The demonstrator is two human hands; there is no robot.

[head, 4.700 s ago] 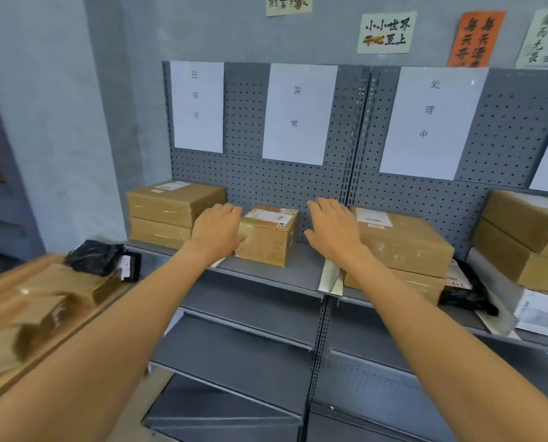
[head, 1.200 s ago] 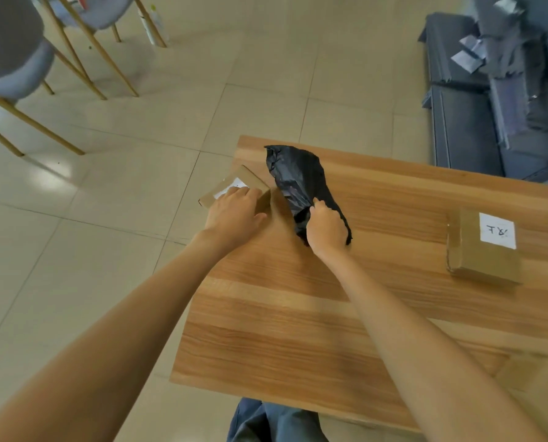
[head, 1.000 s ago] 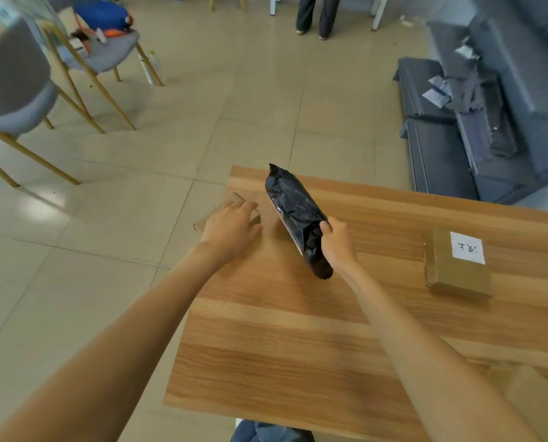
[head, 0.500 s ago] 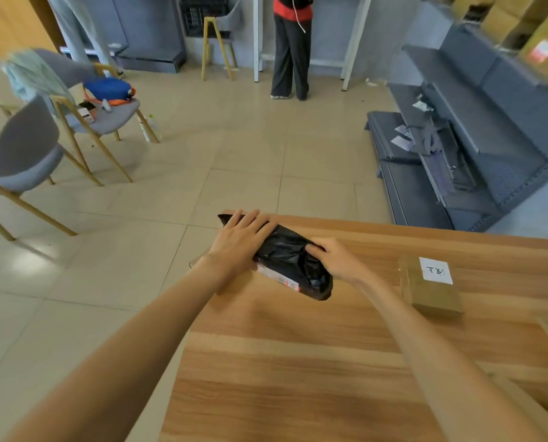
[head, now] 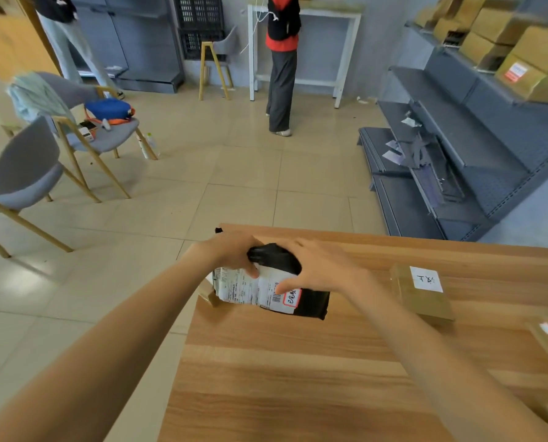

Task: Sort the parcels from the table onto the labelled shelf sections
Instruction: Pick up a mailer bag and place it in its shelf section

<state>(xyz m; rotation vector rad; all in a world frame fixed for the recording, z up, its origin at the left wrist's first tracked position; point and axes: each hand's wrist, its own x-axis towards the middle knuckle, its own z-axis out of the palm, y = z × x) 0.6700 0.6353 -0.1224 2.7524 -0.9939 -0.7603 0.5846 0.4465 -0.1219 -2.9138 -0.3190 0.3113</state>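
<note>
**Where soft, held by the ends**

While held just above the surface [head: 298, 362] near its far left corner, the black bag [head: 282, 283] is clamped by left hand [head: 231, 250] and right hand [head: 322, 266]. Judged light, limp, slippery; both ends should be supported.

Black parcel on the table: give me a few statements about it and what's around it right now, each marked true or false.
1. Both hands hold the black parcel. True: the left hand and right hand grip it from either side.
2. Its white shipping label faces down. False: the label faces up, with a red-bordered sticker on it.
3. A brown box with a white handwritten label lies to the parcel's right on the table. True.
4. The parcel is already on the shelf. False: it is at the table, near the far left corner.
5. The brown box touches the right hand. False: bare tabletop separates them.
</note>
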